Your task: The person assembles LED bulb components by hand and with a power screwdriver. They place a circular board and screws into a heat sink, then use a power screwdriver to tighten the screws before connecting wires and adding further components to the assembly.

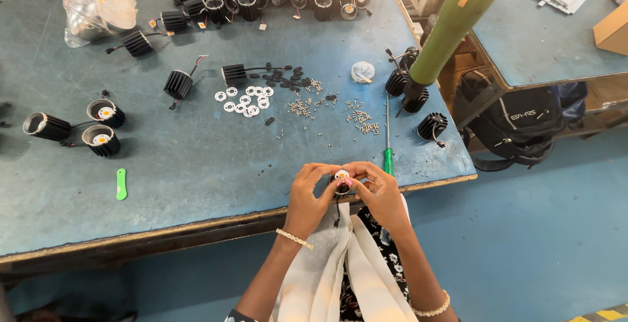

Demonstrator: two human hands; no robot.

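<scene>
My arms: both reach up from my lap and meet at the near edge of the bench [196,165].
Left hand [307,197]: my grip is closed on the little black lamp [341,182].
Right hand [383,194]: my grip pinches the same lamp from the other side.
Lamp: between my fingertips, just over the bench edge, yellow spot facing up.
Close by: a green screwdriver [387,140] lies just beside my right hand.

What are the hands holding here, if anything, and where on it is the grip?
Both hands, left hand and right hand, hold one small black finned lamp housing at the table edge. The grip is fingertips on opposite sides of its rim; its wire dangles below.
</scene>
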